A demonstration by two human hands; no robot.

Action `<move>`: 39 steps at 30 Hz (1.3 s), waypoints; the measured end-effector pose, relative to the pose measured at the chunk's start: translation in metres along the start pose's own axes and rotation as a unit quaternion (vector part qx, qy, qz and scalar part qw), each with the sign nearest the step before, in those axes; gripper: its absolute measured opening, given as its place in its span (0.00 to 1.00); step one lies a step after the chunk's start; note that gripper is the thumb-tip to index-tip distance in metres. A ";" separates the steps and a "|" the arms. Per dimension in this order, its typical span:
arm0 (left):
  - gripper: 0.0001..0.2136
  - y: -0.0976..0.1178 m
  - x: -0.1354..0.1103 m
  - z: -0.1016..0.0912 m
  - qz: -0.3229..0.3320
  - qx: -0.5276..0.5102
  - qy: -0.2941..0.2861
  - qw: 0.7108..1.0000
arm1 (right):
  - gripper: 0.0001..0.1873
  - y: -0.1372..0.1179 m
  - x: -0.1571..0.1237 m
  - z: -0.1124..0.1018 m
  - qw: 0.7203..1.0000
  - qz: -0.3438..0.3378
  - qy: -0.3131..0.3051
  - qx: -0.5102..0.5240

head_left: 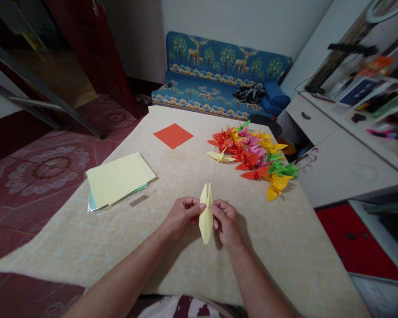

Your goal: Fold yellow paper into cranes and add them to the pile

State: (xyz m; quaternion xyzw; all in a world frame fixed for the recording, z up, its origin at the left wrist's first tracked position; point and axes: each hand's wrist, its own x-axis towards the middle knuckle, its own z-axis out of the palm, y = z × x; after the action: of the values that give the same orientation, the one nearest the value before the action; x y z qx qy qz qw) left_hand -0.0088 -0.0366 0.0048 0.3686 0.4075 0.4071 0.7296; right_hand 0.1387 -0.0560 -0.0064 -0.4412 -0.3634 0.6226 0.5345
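Note:
A pale yellow folded paper piece [206, 215], long and narrow with two pointed tips at its top, stands upright just above the table [185, 260]. My left hand [183, 214] pinches its left edge near the top. My right hand [226, 221] pinches its right edge, fingers curled. A stack of square paper sheets [119, 179], yellow on top, lies to the left in a clear wrapper. One red square sheet [173, 135] lies flat further back.
A pile of several finished paper cranes [255, 157] in red, orange, yellow, pink and green lies at the right, with one pale yellow crane [220, 156] beside it. A blue patterned couch [219, 75] stands behind the table, a white cabinet [338, 150] to the right.

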 end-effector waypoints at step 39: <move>0.11 0.002 0.006 -0.027 0.404 0.583 -0.099 0.697 | 0.13 -0.007 0.001 -0.024 0.730 -0.359 -0.113 -0.570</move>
State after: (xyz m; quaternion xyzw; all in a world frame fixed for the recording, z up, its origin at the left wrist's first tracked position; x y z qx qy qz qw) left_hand -0.0312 -0.0247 -0.0062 0.8879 0.3003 0.3045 0.1697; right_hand 0.1639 -0.0538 -0.0084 -0.4262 -0.8389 0.1054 0.3218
